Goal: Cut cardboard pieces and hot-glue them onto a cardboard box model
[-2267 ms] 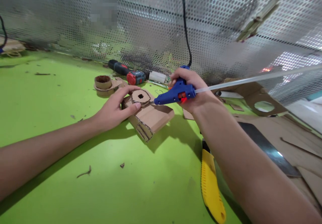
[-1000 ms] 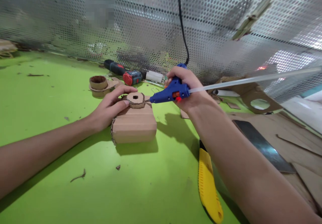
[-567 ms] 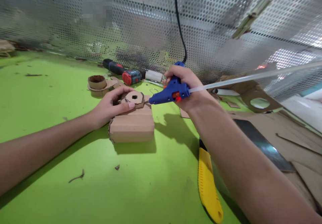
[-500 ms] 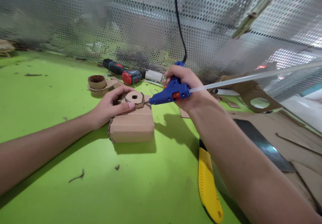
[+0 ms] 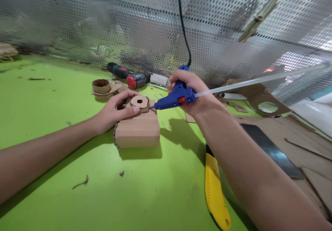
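Note:
A folded cardboard block (image 5: pixel 137 134) rests on the green table. On its top lies a small round cardboard piece (image 5: pixel 144 109) with a hole in the middle. My left hand (image 5: pixel 116 109) grips that round piece between thumb and fingers, from its left side. My right hand (image 5: pixel 192 85) is wrapped round a blue glue gun (image 5: pixel 168 100), whose nozzle touches or nearly touches the right edge of the round piece. From the back of the gun a long clear glue stick (image 5: pixel 246 80) sticks out to the right.
Behind the block are cardboard rings (image 5: pixel 101 89) and a drill (image 5: pixel 136 80). A yellow cutter (image 5: pixel 214 189) lies beside my right forearm. Cardboard sheets (image 5: pixel 293 127) and a dark plate (image 5: pixel 269 148) are at the right. A black cord (image 5: pixel 183 23) hangs before the perforated metal wall (image 5: pixel 145 26).
The view has shifted very slightly. Both hands, the glue gun and the round piece keep the same positions relative to one another.

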Available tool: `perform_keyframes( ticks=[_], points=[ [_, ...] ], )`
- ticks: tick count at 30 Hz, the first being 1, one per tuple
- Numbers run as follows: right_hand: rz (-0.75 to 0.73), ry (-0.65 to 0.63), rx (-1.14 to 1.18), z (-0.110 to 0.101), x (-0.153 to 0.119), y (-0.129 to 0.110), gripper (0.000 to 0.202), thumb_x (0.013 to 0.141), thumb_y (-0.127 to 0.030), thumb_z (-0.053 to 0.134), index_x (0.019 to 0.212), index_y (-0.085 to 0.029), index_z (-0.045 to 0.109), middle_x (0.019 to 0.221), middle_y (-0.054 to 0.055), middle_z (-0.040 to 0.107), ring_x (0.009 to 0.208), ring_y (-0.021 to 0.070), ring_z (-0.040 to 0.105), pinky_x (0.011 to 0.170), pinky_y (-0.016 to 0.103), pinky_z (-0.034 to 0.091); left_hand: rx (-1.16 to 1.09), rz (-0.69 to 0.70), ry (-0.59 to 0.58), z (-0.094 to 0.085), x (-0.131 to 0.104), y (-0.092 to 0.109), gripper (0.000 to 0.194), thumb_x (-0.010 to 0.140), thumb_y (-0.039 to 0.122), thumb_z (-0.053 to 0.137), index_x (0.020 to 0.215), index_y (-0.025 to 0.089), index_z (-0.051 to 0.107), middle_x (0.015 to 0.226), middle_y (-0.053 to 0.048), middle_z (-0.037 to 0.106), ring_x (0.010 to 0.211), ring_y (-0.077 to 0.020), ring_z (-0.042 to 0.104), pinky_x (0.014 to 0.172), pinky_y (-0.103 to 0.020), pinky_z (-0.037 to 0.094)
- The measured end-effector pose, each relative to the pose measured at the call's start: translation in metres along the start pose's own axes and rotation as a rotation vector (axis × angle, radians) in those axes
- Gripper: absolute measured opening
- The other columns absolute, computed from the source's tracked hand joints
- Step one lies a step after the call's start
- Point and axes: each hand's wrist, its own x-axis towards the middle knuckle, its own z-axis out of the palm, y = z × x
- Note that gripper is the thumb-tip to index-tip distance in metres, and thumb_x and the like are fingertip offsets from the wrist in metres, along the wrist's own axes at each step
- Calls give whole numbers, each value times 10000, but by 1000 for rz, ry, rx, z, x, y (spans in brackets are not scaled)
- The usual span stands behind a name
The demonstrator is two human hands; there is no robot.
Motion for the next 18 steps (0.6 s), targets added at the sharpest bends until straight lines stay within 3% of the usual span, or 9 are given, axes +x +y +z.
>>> perform_keyframes(
  ticks=[10, 18],
  points=[
    [-11, -14, -1, -3, 3, 4, 249, 741, -105, 705, 672, -232, 502, 601, -37, 534, 565, 109, 480, 501, 206, 399, -51, -13, -29, 1, 0, -1, 591, 842, 647, 886, 1267, 270, 724, 1239, -77, 776, 1124, -336, 721, 897, -412, 582],
    [25, 13, -40, 1, -5, -3, 234, 708, -109, 703, 637, -227, 513, 574, -33, 532, 551, 105, 482, 493, 199, 399, -50, 7, -45, 0, 1, -4, 560, 870, 613, 872, 1279, 264, 714, 1276, -76, 778, 1158, -337, 734, 963, -437, 580]
  ],
)
